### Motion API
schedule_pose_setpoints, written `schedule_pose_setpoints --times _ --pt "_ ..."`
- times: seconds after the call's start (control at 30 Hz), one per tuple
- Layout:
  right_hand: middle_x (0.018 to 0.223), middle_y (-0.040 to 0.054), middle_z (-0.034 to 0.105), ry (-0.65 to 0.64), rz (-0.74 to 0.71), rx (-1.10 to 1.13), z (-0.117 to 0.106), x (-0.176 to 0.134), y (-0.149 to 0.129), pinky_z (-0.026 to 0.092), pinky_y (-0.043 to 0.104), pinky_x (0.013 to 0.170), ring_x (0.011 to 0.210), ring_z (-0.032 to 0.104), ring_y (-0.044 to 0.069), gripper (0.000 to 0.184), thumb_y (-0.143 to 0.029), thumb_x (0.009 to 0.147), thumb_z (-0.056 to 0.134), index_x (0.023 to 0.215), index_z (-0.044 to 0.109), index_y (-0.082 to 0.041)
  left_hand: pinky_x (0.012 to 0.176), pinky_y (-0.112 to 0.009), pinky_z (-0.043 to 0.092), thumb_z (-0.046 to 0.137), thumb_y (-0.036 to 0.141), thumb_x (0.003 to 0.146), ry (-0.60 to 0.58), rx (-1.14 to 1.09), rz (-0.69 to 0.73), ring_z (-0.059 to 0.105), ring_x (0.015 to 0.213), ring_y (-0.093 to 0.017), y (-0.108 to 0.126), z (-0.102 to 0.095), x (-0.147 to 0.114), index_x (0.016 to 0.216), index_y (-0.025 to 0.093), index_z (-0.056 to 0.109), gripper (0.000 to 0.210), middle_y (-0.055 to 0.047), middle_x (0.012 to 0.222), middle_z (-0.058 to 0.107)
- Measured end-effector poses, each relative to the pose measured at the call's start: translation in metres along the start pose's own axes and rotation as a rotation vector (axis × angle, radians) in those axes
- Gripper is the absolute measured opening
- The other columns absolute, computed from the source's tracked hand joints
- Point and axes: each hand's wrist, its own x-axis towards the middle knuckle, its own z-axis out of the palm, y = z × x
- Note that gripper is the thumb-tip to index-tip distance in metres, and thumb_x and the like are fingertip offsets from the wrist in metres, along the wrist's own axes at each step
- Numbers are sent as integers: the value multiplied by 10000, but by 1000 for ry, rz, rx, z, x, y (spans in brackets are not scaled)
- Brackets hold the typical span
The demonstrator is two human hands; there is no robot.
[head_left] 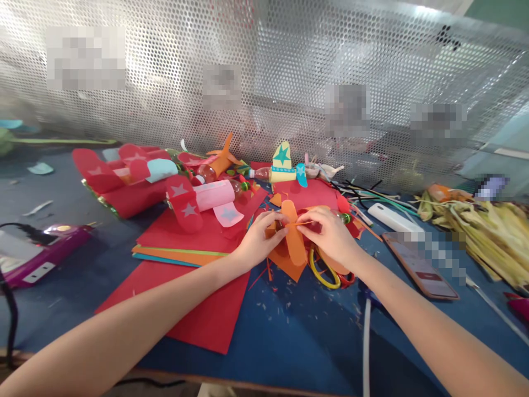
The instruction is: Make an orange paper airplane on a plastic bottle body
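Both hands work on a long orange piece of craft paper [295,245] with rounded ends, held upright over the table. My left hand [261,236] has thumb and fingertips closed at its left edge. My right hand [330,236] pinches a thin orange strip that crosses the piece near its middle. Under the hands lie orange paper scraps [291,269]. Close below my right hand are scissors with a yellow handle [324,274], partly covered. Beside the left forearm is a stack of red sheets [182,231].
Bottle airplanes dressed in red [136,193], pink [215,196], orange [221,164] and yellow paper [283,175] stand behind. A phone [419,264], a white power strip [394,219] and dried husks [475,226] lie right. A purple power strip [49,256] is left; a perforated metal screen [285,82] rises behind.
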Motion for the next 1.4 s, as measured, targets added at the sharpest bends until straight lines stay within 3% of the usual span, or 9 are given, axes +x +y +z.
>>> schedule_pose_setpoints --times 0.13,0.4,0.6,0.8,0.97,1.07,1.2,1.3,1.4 --pt "836 52 671 15 -69 -71 -1 -6 -4 474 390 771 829 610 228 84 -136 834 583 837 623 -210 1010 -374 377 536 199 842 21 0 9 502 1094 -192 0 1 0 874 204 581 55 -50 973 607" --pt "917 61 684 -1 -171 -110 -3 -12 -1 488 406 786 880 615 239 272 -29 806 499 919 642 -231 1003 -388 390 538 179 829 25 0 -3 519 1093 -196 4 1 -1 872 204 602 81 -58 967 600" --pt "951 55 699 -22 -82 -40 -8 -13 1 515 409 812 904 639 226 218 -102 833 540 979 639 -230 1005 -371 392 533 199 837 39 -4 -16 520 1104 -189 1 1 0 869 212 586 64 -51 986 610" --pt "853 53 699 81 15 -59 -37 -28 5 530 358 754 776 657 199 143 -189 852 537 959 629 -209 970 -349 407 536 243 845 32 3 -21 529 1082 -185 -1 2 0 868 211 578 57 -46 976 609" --pt "812 36 694 26 174 -177 -67 -68 15 518 337 659 716 669 210 111 -330 853 532 843 596 -239 946 -340 416 537 254 848 29 6 -16 530 1078 -186 -3 2 0 885 215 579 68 -48 993 607" --pt "668 17 661 21 388 -205 -77 -110 28 485 306 490 564 653 208 277 -519 841 502 787 524 -248 957 -340 409 535 258 847 26 5 -14 531 1078 -186 -3 1 1 889 215 580 74 -50 1003 604" --pt "805 101 687 88 429 -404 -75 -171 47 527 412 625 749 679 302 540 -725 787 400 893 558 -219 967 -348 402 543 251 839 29 9 -10 528 1081 -190 -1 1 1 878 216 585 67 -47 981 609" --pt "990 122 686 12 400 -364 -67 -198 55 537 419 748 904 668 297 558 -680 819 407 1049 577 -201 963 -337 406 543 259 839 35 16 -4 523 1094 -192 -1 1 1 877 220 588 70 -46 980 602" --pt "1055 119 669 22 435 -319 -58 -205 57 543 398 777 947 659 282 541 -643 834 421 1108 576 -203 948 -320 417 542 265 843 31 22 4 524 1094 -189 -3 1 0 891 225 590 79 -47 1006 591"
